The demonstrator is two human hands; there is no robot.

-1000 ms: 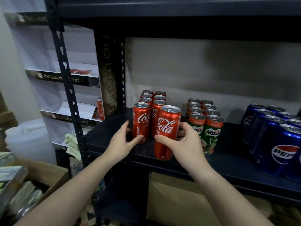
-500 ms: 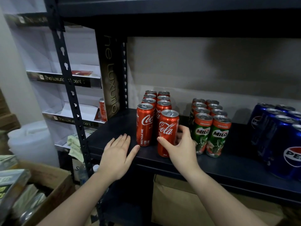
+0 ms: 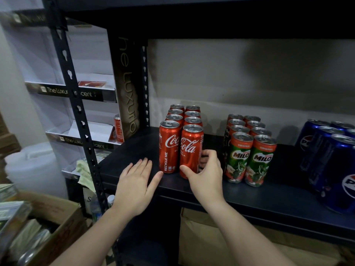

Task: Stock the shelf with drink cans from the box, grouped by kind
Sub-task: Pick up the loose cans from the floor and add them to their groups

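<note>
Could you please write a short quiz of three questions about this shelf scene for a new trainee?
1. True or false: the left hand grips a can.
2. Which can does the right hand hold? A) front right Coca-Cola can B) a Milo can C) a Pepsi can
3. Fill in: on the shelf, the Milo cans stand between the Coca-Cola cans and the ____ cans.

Key: 1 false, it lies open and flat; 2 A; 3 Pepsi.

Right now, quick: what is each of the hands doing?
Left hand: open, fingers straight, flat beside the front left Coca-Cola can, holding nothing.
Right hand: fingers curled round the front right Coca-Cola can standing on the shelf.
</note>
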